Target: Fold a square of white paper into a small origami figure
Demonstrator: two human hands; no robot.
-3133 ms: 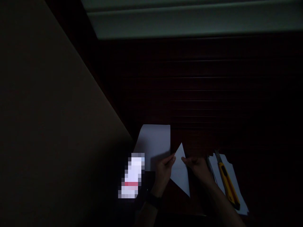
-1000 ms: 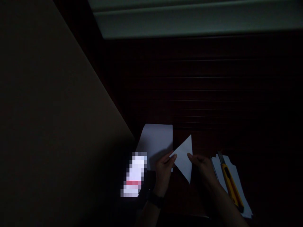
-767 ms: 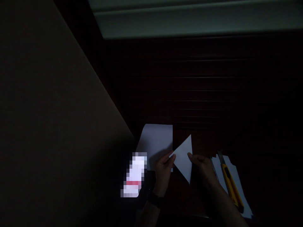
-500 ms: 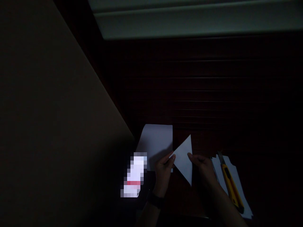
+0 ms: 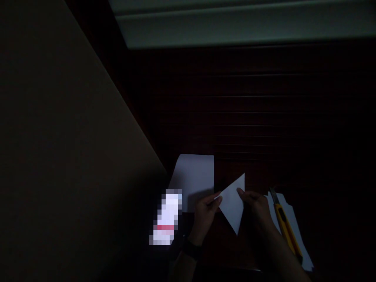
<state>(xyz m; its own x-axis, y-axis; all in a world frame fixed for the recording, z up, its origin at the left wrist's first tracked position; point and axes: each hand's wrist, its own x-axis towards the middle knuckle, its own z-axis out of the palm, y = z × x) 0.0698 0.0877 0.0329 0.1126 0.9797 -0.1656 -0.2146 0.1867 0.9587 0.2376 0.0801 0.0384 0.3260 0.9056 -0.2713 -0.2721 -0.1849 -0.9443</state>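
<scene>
Between my two hands is a white sheet of paper (image 5: 233,203) folded into a triangle, held above the dark table. My left hand (image 5: 205,211), with a dark band on its wrist, pinches the triangle's left corner between thumb and fingers. On the opposite side my right hand (image 5: 255,203) grips the long right edge, its thumb lying on top of the paper. The fingers beneath the paper are hidden.
Left of my hands lies a larger white sheet (image 5: 195,176). A lit phone (image 5: 167,217), its screen blurred out, is in front of it. At the right, a yellow utility knife (image 5: 288,231) rests on white papers (image 5: 304,243). The room is very dark.
Both hands have shifted slightly right with the folded paper. The triangle has turned a little clockwise, its upper tip moving right and its lower tip slightly down.
</scene>
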